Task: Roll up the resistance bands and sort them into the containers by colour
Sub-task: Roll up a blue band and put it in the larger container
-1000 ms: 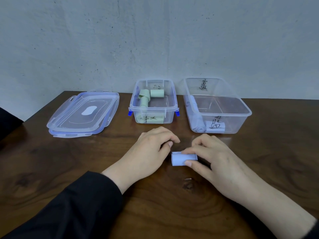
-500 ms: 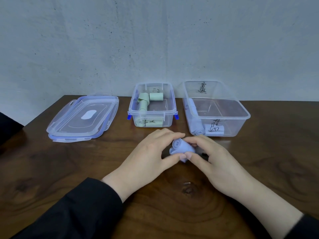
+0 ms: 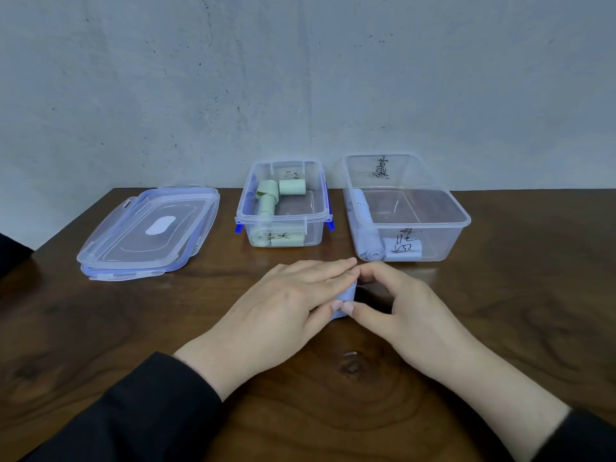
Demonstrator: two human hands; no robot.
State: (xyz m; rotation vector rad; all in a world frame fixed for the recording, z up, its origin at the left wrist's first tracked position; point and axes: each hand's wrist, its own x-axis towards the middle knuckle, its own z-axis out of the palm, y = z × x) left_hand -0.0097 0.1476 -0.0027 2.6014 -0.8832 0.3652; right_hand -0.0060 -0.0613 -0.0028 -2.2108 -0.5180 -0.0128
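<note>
- The left hand (image 3: 286,305) lies flat, fingers stretched out and close together, pressing from above on the blue rolled band (image 3: 345,300); it covers most of the roll.
- The right hand (image 3: 400,308) makes a curved grip around the right end of the same roll: thumb and forefinger are bent into an arc, and both tips touch the band. A dark gap shows inside the arc.
- The blue rolled band is on the dark wooden table (image 3: 100,328), between the two hands, in front of the containers; only a small part of it is visible.
- The small clear container (image 3: 283,208) with blue clips holds green rolled bands (image 3: 292,187).
- The larger clear container (image 3: 405,211), just to the right of it, holds pale blue rolls (image 3: 366,228) along its left wall.
- A clear lid (image 3: 150,228) lies flat on the table, well to the left.
</note>
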